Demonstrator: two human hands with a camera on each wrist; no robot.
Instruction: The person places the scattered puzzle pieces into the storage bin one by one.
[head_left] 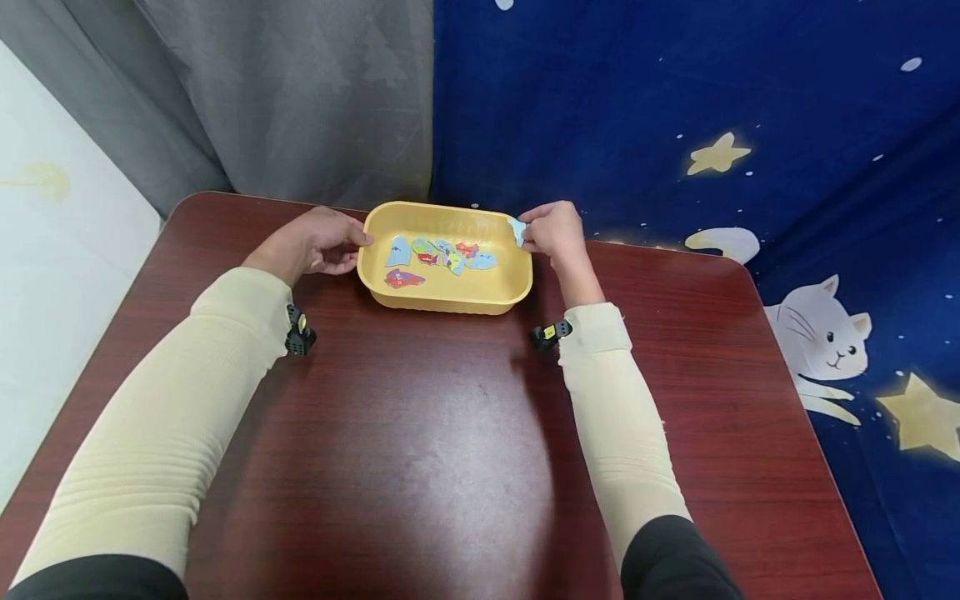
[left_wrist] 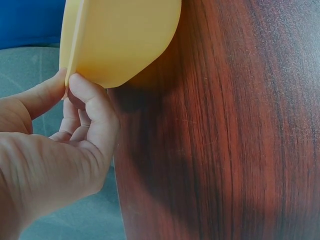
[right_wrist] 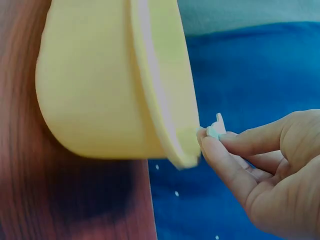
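A yellow plastic basin (head_left: 442,303) is at the far side of the table, with several colourful map puzzle pieces (head_left: 406,278) lying flat inside. My left hand (head_left: 333,240) pinches the basin's left rim between thumb and index finger, which the left wrist view shows close up. At the opposite end, my right hand (head_left: 557,232) pinches a light blue puzzle piece (head_left: 517,229) by its edge, right at the basin's right rim. The right wrist view shows that piece (right_wrist: 216,130) edge-on between thumb and fingertips, beside the basin wall (right_wrist: 90,90).
The dark red wood-grain table (head_left: 420,433) stretches toward me in front of the basin. Behind its far edge hang a grey curtain (head_left: 315,100) and a blue star-patterned curtain (head_left: 600,100). A white wall (head_left: 52,233) stands at the left.
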